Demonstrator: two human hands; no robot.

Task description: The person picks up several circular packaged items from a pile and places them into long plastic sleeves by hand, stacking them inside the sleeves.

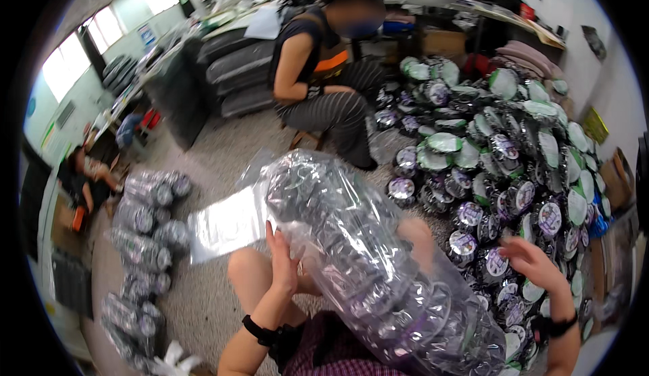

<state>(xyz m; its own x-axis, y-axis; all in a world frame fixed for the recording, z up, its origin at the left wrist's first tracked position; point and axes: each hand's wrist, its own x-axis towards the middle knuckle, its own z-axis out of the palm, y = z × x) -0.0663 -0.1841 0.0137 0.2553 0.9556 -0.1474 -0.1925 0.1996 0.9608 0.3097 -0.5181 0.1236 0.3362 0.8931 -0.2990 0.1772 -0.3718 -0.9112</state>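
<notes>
A long clear plastic bag [338, 207], filled with round packets in shiny dark wrapping, lies slantwise across my lap. My left hand [282, 262] holds its left side, fingers upright against the film beside a flat, shiny sheet of clear plastic [226, 226]. To the right of the bag, my right hand [531, 262] hangs over a large heap of round wrapped packets [473, 153], its fingers apart and bent, with nothing seen in them. Many packets in the heap show white and purple or green faces.
Several filled clear bags [140, 247] stand in a row on the floor at left. A co-worker [311, 72] sits just ahead, another person [91, 180] far left. Dark stacked bundles [240, 65] rise behind. At the right wall stands a cardboard box [616, 177].
</notes>
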